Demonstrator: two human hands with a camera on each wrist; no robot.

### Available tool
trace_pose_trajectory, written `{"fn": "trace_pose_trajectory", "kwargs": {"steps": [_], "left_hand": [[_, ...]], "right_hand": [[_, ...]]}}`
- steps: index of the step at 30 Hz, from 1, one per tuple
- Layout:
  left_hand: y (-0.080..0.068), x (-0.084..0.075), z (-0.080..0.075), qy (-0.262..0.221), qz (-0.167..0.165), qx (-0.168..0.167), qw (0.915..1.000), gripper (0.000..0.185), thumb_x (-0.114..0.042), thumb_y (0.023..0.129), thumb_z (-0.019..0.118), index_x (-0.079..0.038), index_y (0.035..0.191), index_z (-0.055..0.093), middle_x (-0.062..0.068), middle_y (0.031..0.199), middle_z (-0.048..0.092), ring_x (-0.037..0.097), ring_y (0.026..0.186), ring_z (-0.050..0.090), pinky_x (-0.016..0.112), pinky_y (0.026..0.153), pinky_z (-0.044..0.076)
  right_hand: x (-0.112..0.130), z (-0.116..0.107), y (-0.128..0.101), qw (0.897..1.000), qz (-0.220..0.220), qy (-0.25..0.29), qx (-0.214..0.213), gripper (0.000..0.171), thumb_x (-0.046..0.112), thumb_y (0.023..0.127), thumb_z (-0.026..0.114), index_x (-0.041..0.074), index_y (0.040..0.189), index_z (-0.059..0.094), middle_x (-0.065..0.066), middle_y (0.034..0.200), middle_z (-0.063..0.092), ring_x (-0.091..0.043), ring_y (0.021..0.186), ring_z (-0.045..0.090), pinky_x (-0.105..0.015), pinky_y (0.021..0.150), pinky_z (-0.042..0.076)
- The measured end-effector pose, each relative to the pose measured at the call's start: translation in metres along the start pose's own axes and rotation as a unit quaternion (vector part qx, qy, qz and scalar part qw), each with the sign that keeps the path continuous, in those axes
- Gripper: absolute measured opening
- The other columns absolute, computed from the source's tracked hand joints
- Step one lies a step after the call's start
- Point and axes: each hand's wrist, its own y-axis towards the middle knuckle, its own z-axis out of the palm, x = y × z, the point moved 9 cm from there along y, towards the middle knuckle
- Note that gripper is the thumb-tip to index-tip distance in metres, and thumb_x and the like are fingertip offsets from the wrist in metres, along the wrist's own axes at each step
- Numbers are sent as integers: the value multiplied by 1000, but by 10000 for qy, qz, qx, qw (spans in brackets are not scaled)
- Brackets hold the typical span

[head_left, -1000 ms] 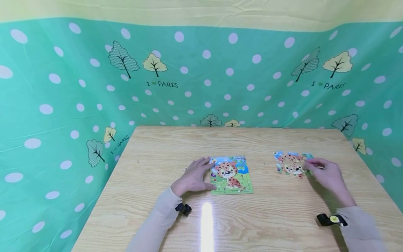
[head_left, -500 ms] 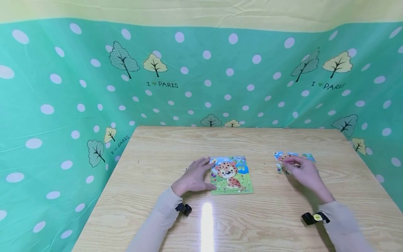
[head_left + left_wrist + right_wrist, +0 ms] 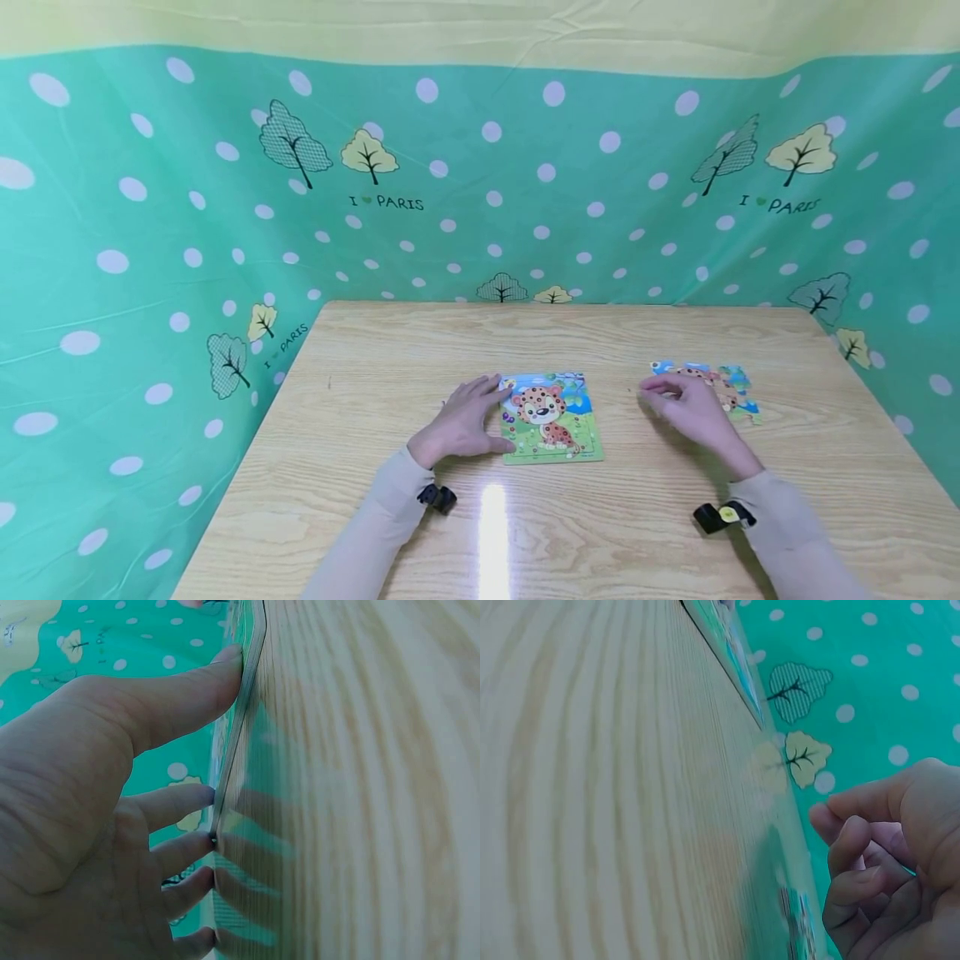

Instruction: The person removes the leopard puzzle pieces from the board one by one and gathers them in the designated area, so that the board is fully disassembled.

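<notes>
A square puzzle board [image 3: 551, 421] with a spotted leopard cub picture lies flat on the table. My left hand [image 3: 467, 421] rests at its left side, fingers and thumb spread along the edge; in the left wrist view, the thumb [image 3: 187, 697] touches the rim. To the right lies a group of loose jigsaw pieces [image 3: 735, 379] with the same kind of picture. Over their left side hovers my right hand [image 3: 693, 412], partly hiding them. The right wrist view shows its thumb and index fingertips together and the other fingers curled. Whether a piece sits between them is not visible.
The light wooden table [image 3: 420, 358] backs onto a green dotted curtain [image 3: 450, 183]. Each wrist carries a small black camera [image 3: 437, 497]. A bright light reflection crosses the tabletop near the front.
My right hand has moved left across the loose pieces, from their right side to just past their left side, uncovering the right-hand ones. The left hand and board have stayed still.
</notes>
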Motion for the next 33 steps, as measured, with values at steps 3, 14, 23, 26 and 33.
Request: {"fn": "trace_pose_trajectory", "kwargs": {"steps": [3, 14, 23, 26, 33], "left_hand": [[0, 0, 0, -5, 3, -4, 10000, 98, -51, 84, 87, -15, 164, 42, 10, 178, 25, 36, 166, 19, 60, 136, 13], [0, -1, 0, -87, 18, -2, 10000, 100, -51, 83, 87, -15, 165, 41, 10, 178, 23, 36, 166, 18, 60, 136, 10], [0, -1, -1, -105, 42, -24, 9999, 99, -50, 84, 87, -14, 164, 42, 12, 178, 24, 37, 166, 19, 61, 136, 11], [-1, -1, -1, -104, 41, -17, 9999, 99, -49, 84, 87, -14, 165, 42, 12, 178, 24, 36, 166, 18, 61, 136, 10], [-1, -2, -1, -87, 60, -40, 9999, 99, -49, 83, 87, -13, 164, 43, 12, 178, 25, 37, 165, 19, 62, 135, 12]], "right_hand": [[4, 6, 2, 10000, -19, 55, 51, 26, 25, 103, 70, 6, 119, 78, -13, 112, 79, -18, 91, 65, -24, 71, 52], [17, 26, 8, 9988, -63, 414, 262, 26, 18, 100, 73, 2, 120, 77, -16, 109, 80, -16, 77, 70, -25, 64, 58], [35, 46, 12, 9964, -192, 688, 466, 27, 20, 102, 70, 1, 122, 76, -15, 106, 81, -16, 73, 71, -25, 66, 58], [42, 53, 12, 9960, -215, 694, 525, 26, 21, 102, 71, 4, 121, 76, -13, 108, 80, -16, 79, 70, -25, 65, 58], [60, 73, 11, 9911, -399, 934, 859, 27, 19, 100, 73, 3, 121, 75, -12, 108, 78, -18, 80, 70, -26, 63, 60]]}}
